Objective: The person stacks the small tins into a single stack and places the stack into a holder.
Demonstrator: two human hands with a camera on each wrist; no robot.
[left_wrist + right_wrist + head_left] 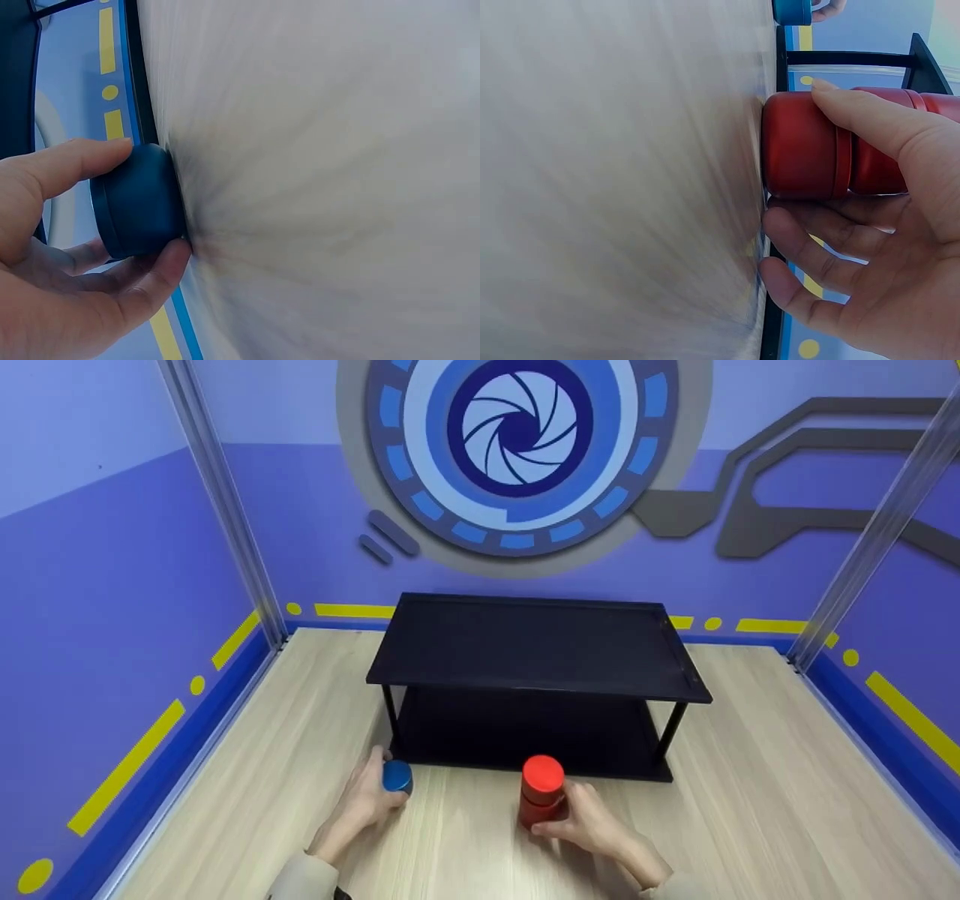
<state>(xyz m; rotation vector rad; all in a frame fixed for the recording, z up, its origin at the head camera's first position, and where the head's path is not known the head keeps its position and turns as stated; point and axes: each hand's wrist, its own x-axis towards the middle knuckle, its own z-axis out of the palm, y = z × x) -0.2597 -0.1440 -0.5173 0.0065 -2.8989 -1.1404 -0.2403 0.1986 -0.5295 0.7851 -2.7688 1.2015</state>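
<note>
My left hand point(365, 793) grips a small blue canister point(397, 775) that stands on the table in front of the shelf's left end. In the left wrist view the thumb lies on one side of the blue canister point(141, 201) and the fingers curl round the other. To the right, my right hand point(595, 819) holds a stack of two red canisters point(542, 784) upright. The right wrist view shows the lower red canister point(801, 145) with its base at the tabletop, the thumb across its side. The ring and little fingers stand away from it.
A black two-tier shelf point(525, 649) stands behind both hands, its lower tier point(517, 727) close to the floor of the wood-grain table point(772, 780). Blue panel walls point(127, 607) with metal corner posts point(225, 502) enclose the table at the back and sides.
</note>
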